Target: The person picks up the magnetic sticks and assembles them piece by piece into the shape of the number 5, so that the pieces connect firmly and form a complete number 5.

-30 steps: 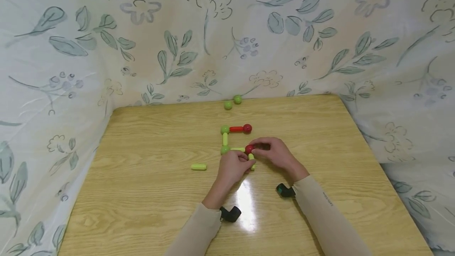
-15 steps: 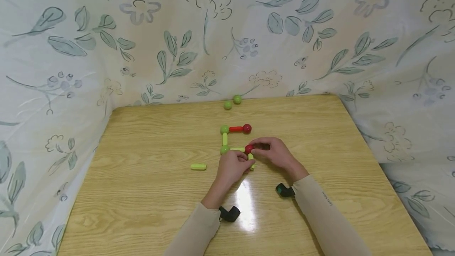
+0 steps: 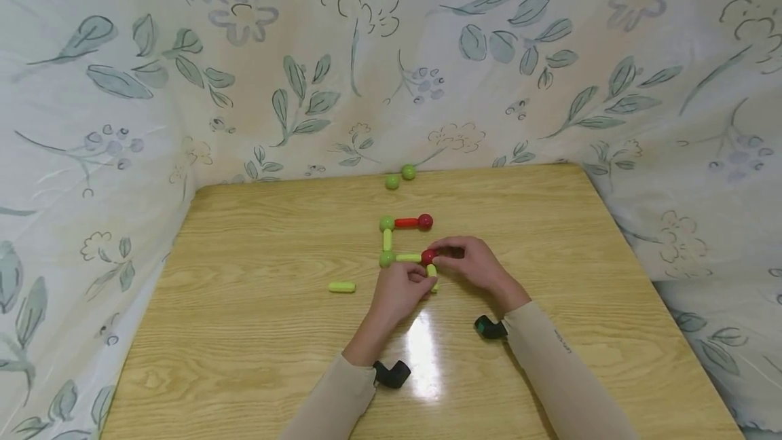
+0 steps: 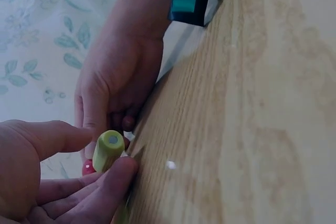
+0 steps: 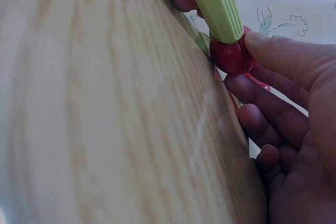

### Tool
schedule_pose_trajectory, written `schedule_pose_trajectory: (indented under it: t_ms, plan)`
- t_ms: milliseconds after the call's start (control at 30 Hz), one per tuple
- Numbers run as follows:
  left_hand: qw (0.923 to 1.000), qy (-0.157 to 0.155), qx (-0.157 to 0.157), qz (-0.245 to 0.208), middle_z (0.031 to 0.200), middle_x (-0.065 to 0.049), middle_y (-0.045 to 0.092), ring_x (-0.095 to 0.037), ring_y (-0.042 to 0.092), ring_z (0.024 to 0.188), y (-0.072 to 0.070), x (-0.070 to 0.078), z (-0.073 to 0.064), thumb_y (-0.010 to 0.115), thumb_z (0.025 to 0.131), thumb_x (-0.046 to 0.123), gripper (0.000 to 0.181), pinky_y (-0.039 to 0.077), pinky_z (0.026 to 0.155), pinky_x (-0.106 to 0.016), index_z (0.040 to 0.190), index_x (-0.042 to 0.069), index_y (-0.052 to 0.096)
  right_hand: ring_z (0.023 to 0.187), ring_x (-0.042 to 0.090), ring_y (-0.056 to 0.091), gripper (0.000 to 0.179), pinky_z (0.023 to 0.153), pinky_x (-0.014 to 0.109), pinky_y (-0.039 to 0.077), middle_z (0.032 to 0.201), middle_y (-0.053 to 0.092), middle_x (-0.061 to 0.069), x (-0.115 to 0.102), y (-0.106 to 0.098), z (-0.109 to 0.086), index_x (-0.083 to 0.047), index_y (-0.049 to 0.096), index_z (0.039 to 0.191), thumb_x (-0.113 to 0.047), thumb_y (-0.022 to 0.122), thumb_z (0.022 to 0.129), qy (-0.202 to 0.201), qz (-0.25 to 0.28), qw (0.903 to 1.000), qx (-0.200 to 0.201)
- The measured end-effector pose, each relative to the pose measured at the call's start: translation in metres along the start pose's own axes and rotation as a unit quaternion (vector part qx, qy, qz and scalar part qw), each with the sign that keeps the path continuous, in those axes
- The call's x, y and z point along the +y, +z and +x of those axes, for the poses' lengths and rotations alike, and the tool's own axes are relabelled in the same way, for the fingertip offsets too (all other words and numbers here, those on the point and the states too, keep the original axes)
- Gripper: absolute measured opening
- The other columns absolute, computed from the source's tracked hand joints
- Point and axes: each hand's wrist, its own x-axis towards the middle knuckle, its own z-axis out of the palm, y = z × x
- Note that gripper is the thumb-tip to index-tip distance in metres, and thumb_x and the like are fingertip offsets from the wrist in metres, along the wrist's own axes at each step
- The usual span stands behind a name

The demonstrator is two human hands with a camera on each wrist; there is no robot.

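Floral cloth, wood-grain table. Head: yellow-green rod meets nearer red ball, ending ball-and-rod chain. Left wrist: left hand pinches the rod; a sideways tug could detach it. Right wrist: right hand grips the ball; a slip could skew the chain.

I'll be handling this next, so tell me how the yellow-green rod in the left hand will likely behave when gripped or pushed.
The yellow-green rod looks stiff, with straight, crisp-edged sides. It probably won't slip much, since those sides are ridged. Pushed at its free end, it may pivot where its other end meets the red ball.
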Motion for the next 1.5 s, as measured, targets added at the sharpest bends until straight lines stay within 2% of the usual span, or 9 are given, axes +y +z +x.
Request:
schedule_pose_trajectory:
  t_ms: [167, 267, 400, 533, 767, 933, 1167, 1300, 1500]
  plan:
    - [0.9998, 0.006, 0.010, 0.013, 0.089, 0.005, 0.078, -0.006, 0.074, 0.080, -0.003, -0.001, -0.008, 0.082, 0.095, 0.020, 0.021, 0.061, 0.076, -0.031, 0.109, 0.004, 0.082, 0.114, 0.018, 0.067, 0.023, 0.103, 0.048, 0.050, 0.119, 0.076, -0.009, 0.001, -0.001, -0.001, -0.027, 0.083, 0.122, -0.032, 0.083, 0.099, 0.001, 0.000, 1.0000, 0.001]
    - [0.9998, 0.008, 0.012, 0.013, 0.091, 0.006, 0.077, -0.006, 0.074, 0.081, -0.010, 0.000, -0.014, 0.079, 0.097, 0.019, 0.023, 0.061, 0.076, -0.030, 0.113, 0.003, 0.082, 0.114, 0.018, 0.067, 0.025, 0.103, 0.048, 0.050, 0.120, 0.076, -0.009, 0.001, -0.002, -0.002, -0.026, 0.082, 0.123, -0.034, 0.082, 0.100, 0.004, 0.003, 1.0000, -0.001]
    - [0.9997, 0.018, 0.013, 0.007, 0.091, 0.005, 0.076, -0.008, 0.074, 0.080, -0.030, 0.005, -0.016, 0.075, 0.101, 0.018, 0.024, 0.061, 0.074, -0.030, 0.117, 0.001, 0.080, 0.117, 0.019, 0.067, 0.027, 0.104, 0.049, 0.049, 0.122, 0.076, -0.009, 0.001, -0.002, -0.003, -0.027, 0.082, 0.125, -0.038, 0.083, 0.099, 0.006, 0.004, 1.0000, -0.002]
    - [0.9991, 0.034, 0.024, -0.002, 0.095, -0.001, 0.076, -0.014, 0.074, 0.083, -0.057, 0.013, -0.009, 0.075, 0.103, 0.016, 0.023, 0.062, 0.073, -0.033, 0.118, 0.000, 0.078, 0.118, 0.019, 0.066, 0.027, 0.106, 0.050, 0.048, 0.122, 0.076, -0.009, 0.000, -0.002, -0.002, -0.029, 0.082, 0.124, -0.040, 0.083, 0.098, 0.005, 0.004, 1.0000, 0.000]
    - [0.9960, 0.067, 0.054, 0.025, 0.106, -0.004, 0.075, -0.020, 0.071, 0.098, -0.104, 0.019, 0.016, 0.077, 0.103, 0.018, 0.024, 0.061, 0.088, -0.039, 0.122, 0.003, 0.078, 0.116, 0.020, 0.066, 0.027, 0.105, 0.050, 0.049, 0.122, 0.075, -0.007, -0.001, -0.002, 0.000, -0.029, 0.082, 0.124, -0.038, 0.084, 0.098, 0.010, 0.002, 0.9999, -0.004]
    - [0.9935, 0.090, 0.058, 0.040, 0.110, -0.006, 0.074, -0.023, 0.070, 0.102, -0.126, 0.021, 0.038, 0.078, 0.103, 0.019, 0.027, 0.059, 0.094, -0.042, 0.124, 0.003, 0.076, 0.117, 0.020, 0.066, 0.028, 0.105, 0.049, 0.048, 0.123, 0.075, -0.007, -0.001, -0.002, 0.000, -0.027, 0.082, 0.125, -0.037, 0.083, 0.098, 0.011, 0.000, 0.9999, -0.004]
    - [0.9913, 0.114, 0.040, 0.051, 0.119, -0.013, 0.075, -0.025, 0.071, 0.106, -0.140, 0.013, 0.069, 0.080, 0.102, 0.017, 0.027, 0.059, 0.096, -0.044, 0.126, 0.004, 0.076, 0.116, 0.020, 0.066, 0.029, 0.105, 0.049, 0.049, 0.122, 0.075, -0.007, -0.001, -0.002, 0.001, -0.027, 0.081, 0.126, -0.037, 0.083, 0.099, 0.007, 0.000, 0.9999, -0.009]
    - [0.9919, 0.110, 0.029, 0.056, 0.124, -0.017, 0.074, -0.027, 0.070, 0.109, -0.145, 0.010, 0.088, 0.080, 0.102, 0.019, 0.030, 0.057, 0.098, -0.044, 0.127, 0.004, 0.074, 0.114, 0.019, 0.066, 0.027, 0.104, 0.048, 0.049, 0.121, 0.075, -0.008, -0.001, -0.001, 0.000, -0.027, 0.082, 0.125, -0.036, 0.083, 0.099, 0.005, 0.000, 0.9999, -0.011]
    - [0.9911, 0.106, 0.017, 0.078, 0.126, -0.013, 0.073, -0.027, 0.069, 0.111, -0.150, 0.012, 0.122, 0.079, 0.102, 0.021, 0.032, 0.056, 0.099, -0.044, 0.130, 0.005, 0.074, 0.110, 0.018, 0.067, 0.025, 0.101, 0.047, 0.051, 0.119, 0.076, -0.008, 0.000, 0.000, -0.002, -0.027, 0.082, 0.124, -0.033, 0.083, 0.099, 0.009, 0.001, 0.9999, -0.007]
